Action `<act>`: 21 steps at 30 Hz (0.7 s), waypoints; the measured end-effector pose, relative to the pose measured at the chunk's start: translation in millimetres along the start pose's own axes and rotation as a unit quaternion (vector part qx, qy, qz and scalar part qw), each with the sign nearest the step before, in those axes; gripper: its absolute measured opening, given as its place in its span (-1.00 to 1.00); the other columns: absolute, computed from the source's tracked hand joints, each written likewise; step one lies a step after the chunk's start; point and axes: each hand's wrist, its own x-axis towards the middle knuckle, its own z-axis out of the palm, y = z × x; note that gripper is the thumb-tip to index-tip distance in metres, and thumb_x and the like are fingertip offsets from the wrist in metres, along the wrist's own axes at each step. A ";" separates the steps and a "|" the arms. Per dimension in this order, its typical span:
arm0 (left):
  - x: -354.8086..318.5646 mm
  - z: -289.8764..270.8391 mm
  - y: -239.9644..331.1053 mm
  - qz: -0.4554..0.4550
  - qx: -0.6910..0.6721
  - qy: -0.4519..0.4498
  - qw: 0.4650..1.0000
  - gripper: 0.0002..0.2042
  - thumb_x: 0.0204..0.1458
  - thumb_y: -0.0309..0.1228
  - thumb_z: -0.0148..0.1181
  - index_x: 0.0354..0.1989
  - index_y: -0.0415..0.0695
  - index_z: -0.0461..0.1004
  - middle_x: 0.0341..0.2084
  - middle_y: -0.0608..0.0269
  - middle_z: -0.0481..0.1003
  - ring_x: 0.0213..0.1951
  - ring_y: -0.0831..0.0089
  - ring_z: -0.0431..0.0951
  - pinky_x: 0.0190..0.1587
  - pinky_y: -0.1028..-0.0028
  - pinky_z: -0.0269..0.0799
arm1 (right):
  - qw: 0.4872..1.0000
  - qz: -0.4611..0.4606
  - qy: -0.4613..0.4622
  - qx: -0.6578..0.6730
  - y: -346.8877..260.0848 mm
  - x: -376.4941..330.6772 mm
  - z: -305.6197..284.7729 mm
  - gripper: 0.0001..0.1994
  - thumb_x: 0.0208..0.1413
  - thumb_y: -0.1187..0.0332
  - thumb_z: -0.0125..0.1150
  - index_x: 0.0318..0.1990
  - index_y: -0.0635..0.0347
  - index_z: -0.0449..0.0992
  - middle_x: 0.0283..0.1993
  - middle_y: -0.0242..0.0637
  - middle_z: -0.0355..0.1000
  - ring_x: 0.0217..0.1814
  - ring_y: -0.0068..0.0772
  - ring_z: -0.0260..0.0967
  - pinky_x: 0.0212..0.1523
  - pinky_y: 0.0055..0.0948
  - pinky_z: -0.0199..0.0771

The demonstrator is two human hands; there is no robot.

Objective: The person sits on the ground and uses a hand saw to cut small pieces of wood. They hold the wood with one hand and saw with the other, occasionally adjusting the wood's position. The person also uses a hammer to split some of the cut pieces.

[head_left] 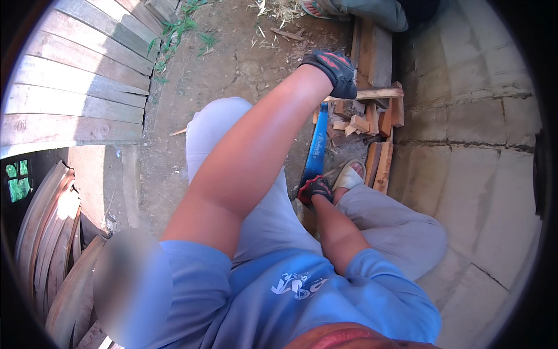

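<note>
My left hand [330,71], in a dark glove with red markings, reaches far forward over the left end of a narrow wooden strip [378,93]. It appears to grip the strip, though its fingertips are hidden. Close to my body, my right hand [317,189], gloved alike, is closed at the near end of a handsaw [317,142]. The saw's blue blade points away from me, its far end beside the strip below my left hand. My glove hides most of the saw's handle.
Short wood offcuts [356,124] are heaped right of the blade. Timber pieces [382,166] lie along a concrete block wall [471,128]. Someone else's sandalled foot [317,8] is at the top. Wooden planks [70,110] stand at left, with curved-looking boards [49,232] below.
</note>
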 end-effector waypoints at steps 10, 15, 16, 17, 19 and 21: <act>-0.3 21.0 12.5 0.013 0.036 0.003 0.999 -0.48 0.04 0.15 0.28 -0.12 -0.06 0.79 -0.09 0.07 0.73 -0.02 0.10 0.74 0.01 0.12 0.66 | 0.996 -0.006 0.079 0.050 18.7 14.3 5.1 -0.31 0.19 -0.27 0.23 0.33 -0.05 0.57 0.34 -0.10 0.56 0.36 0.03 0.56 0.32 0.00 0.58; -14.2 19.3 11.1 -0.004 0.032 -0.033 0.999 -0.46 0.07 0.10 0.27 0.04 -0.05 0.75 -0.02 0.06 0.73 0.05 0.09 0.73 0.10 0.08 0.64 | 0.998 -0.007 0.015 0.058 2.3 -13.6 -32.0 -0.08 0.05 -0.33 0.39 0.51 -0.07 0.37 0.41 -0.15 0.51 0.46 -0.04 0.48 0.37 0.01 0.53; -14.3 19.2 6.9 -0.003 0.030 -0.037 0.999 -0.46 0.07 0.10 0.27 0.05 -0.05 0.75 -0.01 0.06 0.73 0.06 0.08 0.73 0.11 0.09 0.63 | 0.998 -0.008 0.020 0.062 5.1 -21.5 -34.7 -0.04 0.04 -0.33 0.41 0.54 -0.07 0.34 0.42 -0.15 0.51 0.47 -0.05 0.47 0.38 0.00 0.53; -13.7 18.7 2.7 0.000 0.028 -0.043 0.999 -0.45 0.07 0.10 0.26 0.06 -0.06 0.75 0.00 0.05 0.72 0.07 0.08 0.73 0.12 0.09 0.63 | 0.998 -0.003 0.042 0.048 2.5 -18.1 -25.1 -0.02 0.01 -0.29 0.47 0.55 -0.06 0.33 0.42 -0.13 0.51 0.47 -0.07 0.47 0.39 -0.03 0.52; -8.7 17.2 1.3 -0.003 0.021 -0.034 0.999 -0.44 0.08 0.10 0.26 0.07 -0.08 0.74 0.02 0.04 0.72 0.08 0.06 0.72 0.12 0.10 0.63 | 0.996 0.033 0.080 0.038 4.7 -17.9 -30.4 -0.03 -0.02 -0.21 0.54 0.54 -0.04 0.35 0.41 -0.09 0.51 0.46 -0.10 0.48 0.39 -0.07 0.53; -10.5 20.0 -13.1 -0.022 0.020 -0.031 0.999 -0.43 0.09 0.10 0.26 0.08 -0.09 0.74 0.03 0.02 0.71 0.10 0.05 0.71 0.14 0.11 0.63 | 0.998 0.021 0.052 0.015 -7.0 -33.9 -60.9 -0.14 0.00 -0.12 0.53 0.46 0.00 0.45 0.39 -0.06 0.53 0.44 -0.09 0.50 0.37 -0.10 0.54</act>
